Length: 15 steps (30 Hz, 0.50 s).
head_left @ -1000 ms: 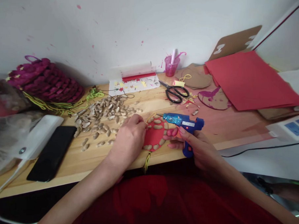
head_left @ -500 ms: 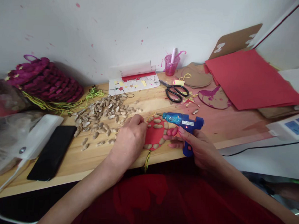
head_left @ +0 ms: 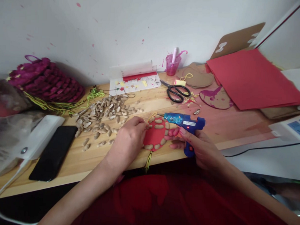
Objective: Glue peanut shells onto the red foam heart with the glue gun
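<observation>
Head view, left hand: your left hand (head_left: pixel 130 135) is bent over the disc's left edge, fingers drawn close together; whether they pinch a shell cannot be told.
Head view, right hand: your right hand (head_left: pixel 200 144) is closed around the handle of the blue hot-glue gun (head_left: pixel 174 118), its red light lit.
Nozzle: points left, at the disc's upper edge.
Red disc: the red disc (head_left: pixel 154 136) lies near the table's front edge, between your hands, ringed with peanut shells (head_left: pixel 156 147); a yellow-green tassel (head_left: pixel 148 160) hangs below.
Obstruction: your left hand hides part of the disc's left side.
Left surroundings: loose peanut shells (head_left: pixel 112 107) just beyond your left hand; black smartphone (head_left: pixel 52 154) beside a white device (head_left: pixel 43 134).
Rear: black-handled scissors (head_left: pixel 170 87) behind the gun; pink plastic cup (head_left: pixel 172 67) by the wall.
Right surroundings: red sheets (head_left: pixel 255 80), overlapping a paint-marked cardboard piece (head_left: pixel 215 98).
</observation>
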Available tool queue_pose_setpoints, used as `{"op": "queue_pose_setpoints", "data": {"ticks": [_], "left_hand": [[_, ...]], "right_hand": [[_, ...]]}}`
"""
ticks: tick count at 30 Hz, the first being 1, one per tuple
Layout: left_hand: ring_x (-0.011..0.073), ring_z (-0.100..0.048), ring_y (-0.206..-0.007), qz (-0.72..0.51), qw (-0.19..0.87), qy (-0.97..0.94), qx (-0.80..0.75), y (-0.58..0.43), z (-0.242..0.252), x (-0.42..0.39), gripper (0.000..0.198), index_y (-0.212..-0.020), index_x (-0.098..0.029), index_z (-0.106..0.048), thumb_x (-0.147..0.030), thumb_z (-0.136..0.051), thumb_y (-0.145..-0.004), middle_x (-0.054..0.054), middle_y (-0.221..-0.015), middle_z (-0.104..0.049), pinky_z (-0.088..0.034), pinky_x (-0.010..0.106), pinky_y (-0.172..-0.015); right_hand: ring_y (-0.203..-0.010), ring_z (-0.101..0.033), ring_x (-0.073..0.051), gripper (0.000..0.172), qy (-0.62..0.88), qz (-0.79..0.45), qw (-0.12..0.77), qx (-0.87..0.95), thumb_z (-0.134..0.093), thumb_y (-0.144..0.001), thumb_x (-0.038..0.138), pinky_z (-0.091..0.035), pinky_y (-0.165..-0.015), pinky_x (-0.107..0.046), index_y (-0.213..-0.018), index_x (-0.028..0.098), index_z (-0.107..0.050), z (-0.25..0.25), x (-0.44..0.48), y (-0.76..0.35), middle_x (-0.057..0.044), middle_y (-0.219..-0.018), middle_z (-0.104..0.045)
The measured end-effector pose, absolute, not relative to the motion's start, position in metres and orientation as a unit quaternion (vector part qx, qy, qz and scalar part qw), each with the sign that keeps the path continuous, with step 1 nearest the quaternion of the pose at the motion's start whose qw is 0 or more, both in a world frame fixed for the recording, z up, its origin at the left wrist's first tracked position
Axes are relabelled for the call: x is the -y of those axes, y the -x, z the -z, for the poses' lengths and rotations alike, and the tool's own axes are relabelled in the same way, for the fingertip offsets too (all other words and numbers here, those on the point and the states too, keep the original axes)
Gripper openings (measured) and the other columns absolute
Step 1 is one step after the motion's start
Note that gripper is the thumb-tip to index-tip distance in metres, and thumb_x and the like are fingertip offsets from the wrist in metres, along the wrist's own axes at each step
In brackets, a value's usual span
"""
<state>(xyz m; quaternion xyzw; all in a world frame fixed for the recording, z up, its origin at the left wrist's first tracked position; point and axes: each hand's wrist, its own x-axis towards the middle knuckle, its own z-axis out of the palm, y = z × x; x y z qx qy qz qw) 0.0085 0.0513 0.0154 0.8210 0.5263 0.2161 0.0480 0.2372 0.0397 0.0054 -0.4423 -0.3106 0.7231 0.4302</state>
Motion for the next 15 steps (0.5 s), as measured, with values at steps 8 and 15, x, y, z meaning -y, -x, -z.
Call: {"op": "queue_pose_setpoints", "data": {"ticks": [8, 15], "left_hand": [[0.0186, -0.066, -0.089, -0.201, 0.03, -0.833, -0.515, -0.0067, -0.0103, -0.0509, 0.017, -0.091, -0.015, -0.07, -0.011, -0.054, -0.095, 0.009, -0.102, -0.068, -0.057, 0.032, -0.08], [0.0189, -0.065, -0.087, -0.137, 0.001, -0.848, -0.512, -0.0115, -0.0156, -0.0477, 0.022, -0.089, -0.014, -0.066, -0.007, -0.046, -0.097, 0.011, -0.103, -0.066, -0.058, 0.032, -0.078]], "right_hand": [[-0.095, -0.075, -0.025, 0.023, 0.449, -0.72, 0.427, 0.314, -0.082, -0.079, 0.043, -0.062, -0.072, -0.03, -0.086, 0.022, -0.076, -0.0058, -0.0394, -0.2375, -0.006, -0.094, -0.076], [-0.09, -0.075, -0.022, 0.019, 0.44, -0.719, 0.43, 0.323, -0.079, -0.082, 0.042, -0.062, -0.074, -0.031, -0.088, 0.024, -0.075, -0.0031, -0.0382, -0.2385, -0.005, -0.095, -0.076]]}}
